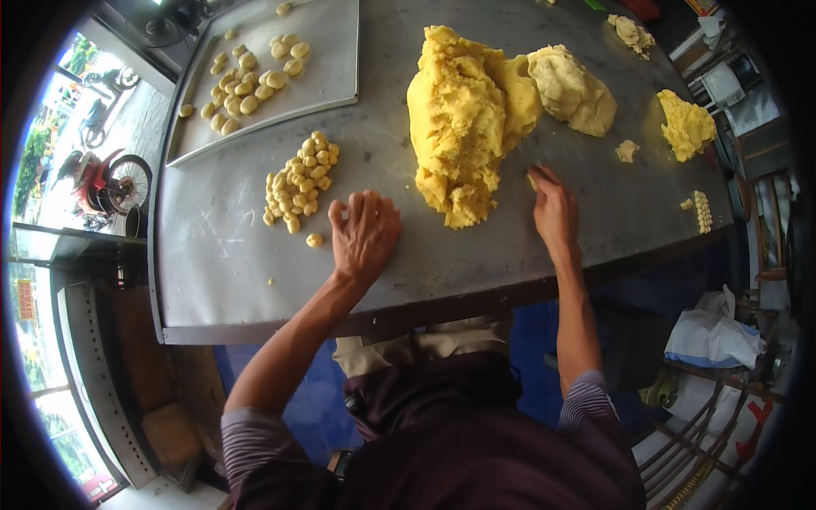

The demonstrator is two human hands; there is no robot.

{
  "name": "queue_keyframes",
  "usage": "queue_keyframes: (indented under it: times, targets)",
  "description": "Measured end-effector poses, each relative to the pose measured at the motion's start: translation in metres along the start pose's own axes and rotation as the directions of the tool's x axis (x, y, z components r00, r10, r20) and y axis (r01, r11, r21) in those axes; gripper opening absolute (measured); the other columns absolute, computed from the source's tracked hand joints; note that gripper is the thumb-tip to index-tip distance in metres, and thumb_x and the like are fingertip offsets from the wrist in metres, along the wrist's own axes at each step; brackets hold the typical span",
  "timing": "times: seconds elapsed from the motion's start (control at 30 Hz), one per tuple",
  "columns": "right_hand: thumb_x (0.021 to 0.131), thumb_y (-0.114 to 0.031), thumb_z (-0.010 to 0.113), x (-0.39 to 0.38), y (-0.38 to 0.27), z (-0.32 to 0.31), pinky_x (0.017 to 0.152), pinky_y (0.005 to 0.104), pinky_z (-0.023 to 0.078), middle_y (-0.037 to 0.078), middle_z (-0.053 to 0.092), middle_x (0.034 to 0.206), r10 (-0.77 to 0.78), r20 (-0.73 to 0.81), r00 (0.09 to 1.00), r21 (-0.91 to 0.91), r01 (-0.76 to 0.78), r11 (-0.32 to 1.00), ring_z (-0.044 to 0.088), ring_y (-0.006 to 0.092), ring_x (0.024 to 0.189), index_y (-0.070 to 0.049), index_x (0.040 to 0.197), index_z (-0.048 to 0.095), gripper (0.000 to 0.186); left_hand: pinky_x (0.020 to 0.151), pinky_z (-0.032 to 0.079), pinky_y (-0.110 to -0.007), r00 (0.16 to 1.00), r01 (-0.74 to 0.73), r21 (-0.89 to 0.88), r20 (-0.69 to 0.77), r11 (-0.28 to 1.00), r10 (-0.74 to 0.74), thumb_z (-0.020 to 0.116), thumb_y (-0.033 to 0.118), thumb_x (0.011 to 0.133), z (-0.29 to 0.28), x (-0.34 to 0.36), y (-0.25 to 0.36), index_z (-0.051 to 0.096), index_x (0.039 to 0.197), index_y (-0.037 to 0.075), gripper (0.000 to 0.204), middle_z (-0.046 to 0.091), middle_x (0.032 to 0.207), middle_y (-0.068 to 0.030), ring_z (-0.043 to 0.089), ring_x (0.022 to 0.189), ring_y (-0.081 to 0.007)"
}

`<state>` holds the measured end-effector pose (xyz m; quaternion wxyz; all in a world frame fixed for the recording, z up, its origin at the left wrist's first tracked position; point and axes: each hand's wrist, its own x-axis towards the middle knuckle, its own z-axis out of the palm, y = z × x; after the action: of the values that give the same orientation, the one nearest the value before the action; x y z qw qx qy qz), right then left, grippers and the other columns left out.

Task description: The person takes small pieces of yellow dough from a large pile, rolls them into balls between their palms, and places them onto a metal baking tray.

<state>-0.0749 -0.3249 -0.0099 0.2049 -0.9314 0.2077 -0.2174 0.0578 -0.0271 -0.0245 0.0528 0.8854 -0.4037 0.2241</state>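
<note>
Found left hand [365,229] to the left of the yellow mass [459,127], palm down over the table [212,272] with fingers curled — unable to tell of anything cupped beneath. Found right hand [557,208] to the right of the mass's lower end, fingers bent close together at a small yellowish bit [532,181], unable to confirm a grip on it. Noted heaped balls [297,180] left of the mass, tray [331,76] with rounded pieces [248,104] farther left of it, pale dough [574,89] just beside it on the right — also a yellow lump [687,126] and crumb [627,151] well apart on that same side.
</note>
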Motion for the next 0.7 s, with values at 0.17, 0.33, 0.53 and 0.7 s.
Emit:
queue_keyframes:
  times: [0.17,0.33,0.53,0.7]
  targets:
    - [0.088,0.013,0.052,-0.024,-0.035,0.000,0.099,0.0413,0.054,0.018,0.059,0.138,-0.214,0.122,0.969,-0.152,0.231,0.961,0.063,0.0375,0.118,0.003,0.132,0.060,0.046,0.095,0.034,-0.048,0.980,0.192,0.020,0.045,0.981,-0.193,0.068,0.022,0.088,-0.027,-0.020,0.005,0.062,0.114,0.005,0.031,0.057,0.107,-0.0098,0.054,0.106,-0.0272]
    - [0.090,0.010,0.053,-0.050,-0.091,-0.026,0.098,0.0406,0.054,0.018,0.065,0.130,-0.222,0.200,0.954,0.126,0.200,0.972,0.065,0.0360,0.114,0.004,0.126,0.065,0.039,0.095,0.037,-0.043,0.896,0.438,-0.267,0.212,0.858,-0.391,0.061,0.012,0.094,-0.052,-0.052,0.015,0.060,0.114,0.005,0.022,0.057,0.109,-0.0118,0.053,0.109,-0.0309]
    - [0.090,0.008,0.055,-0.069,-0.155,0.039,0.098,0.0377,0.055,0.015,0.064,0.129,-0.505,0.200,0.839,0.205,0.469,0.859,0.061,0.0312,0.121,0.006,0.123,0.065,0.035,0.081,0.053,-0.040,0.681,0.620,-0.737,0.333,0.271,-0.652,0.062,0.012,0.101,-0.057,-0.042,0.021,0.062,0.109,0.002,0.013,0.070,0.096,-0.0151,0.069,0.090,-0.0293]
    - [0.089,0.008,0.060,-0.094,-0.158,0.031,0.097,0.0397,0.055,0.019,0.061,0.128,-0.421,0.231,0.877,0.238,0.369,0.899,0.060,0.0338,0.119,0.007,0.133,0.058,0.044,0.078,0.057,-0.029,0.563,0.547,-0.806,0.554,-0.226,-0.613,0.061,0.021,0.105,-0.053,-0.053,0.009,0.070,0.113,-0.004,0.027,0.074,0.094,-0.0087,0.069,0.087,-0.0137]
